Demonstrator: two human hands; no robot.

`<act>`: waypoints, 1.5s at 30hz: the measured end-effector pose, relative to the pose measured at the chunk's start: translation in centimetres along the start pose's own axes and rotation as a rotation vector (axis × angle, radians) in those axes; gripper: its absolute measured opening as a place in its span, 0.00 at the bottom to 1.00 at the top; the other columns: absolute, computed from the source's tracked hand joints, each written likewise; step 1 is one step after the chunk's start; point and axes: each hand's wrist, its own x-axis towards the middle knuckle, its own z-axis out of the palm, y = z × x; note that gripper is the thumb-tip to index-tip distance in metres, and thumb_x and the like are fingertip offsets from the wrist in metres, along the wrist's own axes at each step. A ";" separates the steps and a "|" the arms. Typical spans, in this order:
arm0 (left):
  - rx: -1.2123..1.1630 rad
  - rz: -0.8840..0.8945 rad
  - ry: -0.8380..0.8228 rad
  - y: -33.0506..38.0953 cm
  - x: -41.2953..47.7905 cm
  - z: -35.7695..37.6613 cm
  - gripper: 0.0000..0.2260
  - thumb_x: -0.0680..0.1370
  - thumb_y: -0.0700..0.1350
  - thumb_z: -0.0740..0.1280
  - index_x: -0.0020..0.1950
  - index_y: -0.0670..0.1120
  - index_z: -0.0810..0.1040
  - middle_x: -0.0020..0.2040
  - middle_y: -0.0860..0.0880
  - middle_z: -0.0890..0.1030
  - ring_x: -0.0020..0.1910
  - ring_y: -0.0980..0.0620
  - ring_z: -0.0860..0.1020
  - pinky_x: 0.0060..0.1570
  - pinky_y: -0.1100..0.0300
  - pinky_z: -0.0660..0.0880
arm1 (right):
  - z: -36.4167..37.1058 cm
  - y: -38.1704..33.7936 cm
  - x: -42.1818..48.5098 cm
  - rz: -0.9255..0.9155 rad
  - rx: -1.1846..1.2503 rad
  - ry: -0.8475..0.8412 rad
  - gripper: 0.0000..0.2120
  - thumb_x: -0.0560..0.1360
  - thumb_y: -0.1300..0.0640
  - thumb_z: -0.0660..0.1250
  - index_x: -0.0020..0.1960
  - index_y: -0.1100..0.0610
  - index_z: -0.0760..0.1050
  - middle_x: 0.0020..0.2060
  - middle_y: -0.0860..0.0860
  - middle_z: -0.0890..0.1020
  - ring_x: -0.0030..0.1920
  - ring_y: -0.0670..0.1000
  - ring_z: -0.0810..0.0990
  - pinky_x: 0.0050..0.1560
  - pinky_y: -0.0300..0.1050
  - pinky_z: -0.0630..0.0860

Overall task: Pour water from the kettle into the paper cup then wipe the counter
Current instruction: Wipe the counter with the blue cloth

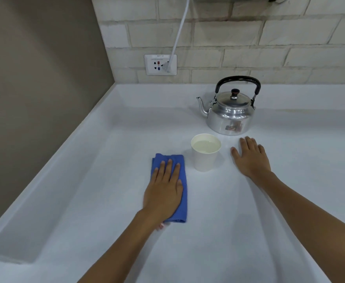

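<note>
A silver kettle (pixel 230 113) with a black handle stands upright at the back of the white counter (pixel 208 231), its spout pointing left. In front of it a white paper cup (pixel 204 158) holds water near its rim. Left of the cup lies a folded blue cloth (pixel 183 203). My left hand (pixel 164 189) presses flat on the cloth with fingers spread. My right hand (pixel 250 158) rests flat on the bare counter to the right of the cup, just in front of the kettle, holding nothing.
A wall socket (pixel 160 64) with a white plug and cord sits on the brick backsplash at the back left. A brown wall (pixel 34 99) borders the counter on the left, where a raised lip runs along the edge.
</note>
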 end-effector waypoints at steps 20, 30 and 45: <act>0.026 -0.047 -0.083 6.5 -3.7 0.2 0.24 0.82 0.51 0.42 0.74 0.47 0.35 0.77 0.43 0.37 0.75 0.43 0.37 0.70 0.51 0.31 | -0.2 -0.4 -0.1 0.012 -0.008 -0.003 0.29 0.79 0.45 0.48 0.74 0.60 0.52 0.75 0.57 0.55 0.76 0.55 0.50 0.76 0.53 0.48; -0.317 -0.080 0.020 -0.3 -0.1 -3.0 0.23 0.82 0.52 0.45 0.76 0.53 0.43 0.78 0.50 0.44 0.76 0.52 0.42 0.73 0.56 0.40 | -2.9 -2.8 -5.6 -0.040 0.225 0.285 0.11 0.75 0.63 0.59 0.56 0.62 0.73 0.55 0.60 0.76 0.57 0.61 0.73 0.58 0.53 0.68; -0.034 -0.179 -0.006 -3.6 3.0 -0.2 0.24 0.82 0.51 0.45 0.76 0.44 0.46 0.78 0.45 0.47 0.77 0.48 0.46 0.75 0.53 0.44 | 0.9 -14.1 -16.4 -0.427 0.135 -0.100 0.27 0.81 0.47 0.43 0.75 0.56 0.41 0.77 0.52 0.45 0.76 0.50 0.40 0.74 0.48 0.35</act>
